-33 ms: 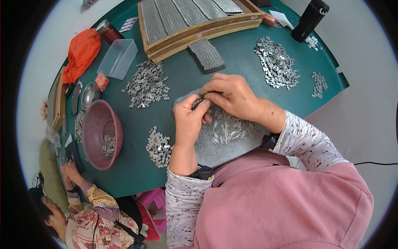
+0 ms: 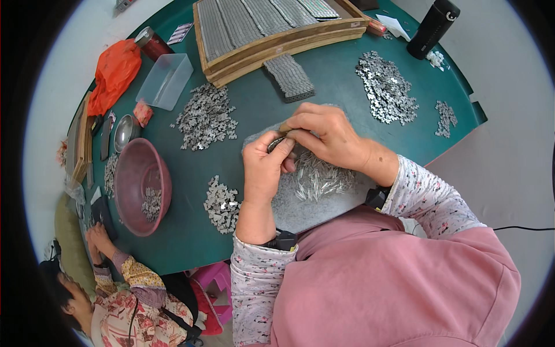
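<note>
My left hand (image 2: 265, 166) is closed, thumb and forefinger pinching a small dark metallic strip (image 2: 276, 143). What exactly it is cannot be made out. My right hand (image 2: 330, 134) meets it from the other side, thumb and bent fingers pressed together at the strip's far end; its fingertips hide what they grip. Both hands are raised over a grey felt-like mat (image 2: 289, 211). A heap of thin, clear, needle-like slivers (image 2: 318, 178) lies on the mat, just below my right hand. Beyond my hands sits a neat block of stacked grey metal pieces (image 2: 290, 78).
Piles of small metal pieces lie left (image 2: 205, 118), near left (image 2: 221, 208) and right (image 2: 384, 89). A pink bowl (image 2: 124, 194), clear plastic box (image 2: 153, 87), wooden tray (image 2: 254, 55) and black bottle (image 2: 430, 32) stand around. A co-worker's hands (image 2: 99, 240) are at lower left.
</note>
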`<state>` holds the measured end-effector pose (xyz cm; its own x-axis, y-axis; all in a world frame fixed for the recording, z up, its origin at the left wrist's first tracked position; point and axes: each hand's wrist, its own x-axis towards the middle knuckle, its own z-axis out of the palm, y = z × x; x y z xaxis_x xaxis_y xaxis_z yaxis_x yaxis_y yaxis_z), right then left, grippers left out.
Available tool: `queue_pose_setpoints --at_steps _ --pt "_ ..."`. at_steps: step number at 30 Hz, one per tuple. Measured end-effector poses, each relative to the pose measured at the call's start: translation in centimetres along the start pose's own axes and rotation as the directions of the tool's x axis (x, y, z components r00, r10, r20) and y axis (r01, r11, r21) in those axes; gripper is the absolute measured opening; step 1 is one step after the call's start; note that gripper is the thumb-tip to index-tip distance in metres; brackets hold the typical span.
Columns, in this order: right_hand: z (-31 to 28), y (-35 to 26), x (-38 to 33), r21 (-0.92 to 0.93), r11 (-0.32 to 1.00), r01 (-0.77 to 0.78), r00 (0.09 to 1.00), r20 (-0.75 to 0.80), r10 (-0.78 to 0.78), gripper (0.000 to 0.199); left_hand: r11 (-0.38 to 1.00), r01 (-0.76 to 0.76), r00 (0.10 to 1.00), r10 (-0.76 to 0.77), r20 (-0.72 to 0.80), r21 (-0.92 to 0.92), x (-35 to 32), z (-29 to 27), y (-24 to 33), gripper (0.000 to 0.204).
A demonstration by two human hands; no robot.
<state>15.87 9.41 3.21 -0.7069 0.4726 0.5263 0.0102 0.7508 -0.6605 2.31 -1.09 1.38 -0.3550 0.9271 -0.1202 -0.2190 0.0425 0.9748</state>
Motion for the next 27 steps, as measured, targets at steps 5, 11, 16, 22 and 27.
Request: queue_pose_setpoints --at_steps 5,11,16,22,27 --pt "-0.4 -0.2 -1.1 -0.011 0.998 0.064 0.993 0.097 -0.063 0.036 0.969 0.071 0.996 -0.058 0.064 -0.235 0.0 -1.0 -0.2 0.009" --pt "-0.2 0.1 -0.9 0.016 0.996 0.093 0.996 -0.001 -0.093 0.036 0.901 0.181 0.977 -0.120 0.175 -0.395 0.3 -1.1 0.0 0.011" --pt "0.0 0.3 -1.2 0.099 0.993 0.069 0.997 -0.027 -0.067 0.034 0.843 0.226 0.963 -0.117 0.243 -0.489 0.3 -1.3 0.1 0.010" --pt "-0.8 -0.1 -0.6 -0.075 0.994 0.074 0.995 0.080 -0.068 0.029 0.943 0.126 0.989 -0.094 0.118 -0.309 0.4 -1.0 -0.9 0.009" --pt "-0.4 -0.5 -0.6 -0.065 0.993 0.095 0.995 0.027 -0.093 0.030 0.928 0.094 0.996 -0.089 0.031 -0.360 0.2 -0.2 -0.5 0.009"
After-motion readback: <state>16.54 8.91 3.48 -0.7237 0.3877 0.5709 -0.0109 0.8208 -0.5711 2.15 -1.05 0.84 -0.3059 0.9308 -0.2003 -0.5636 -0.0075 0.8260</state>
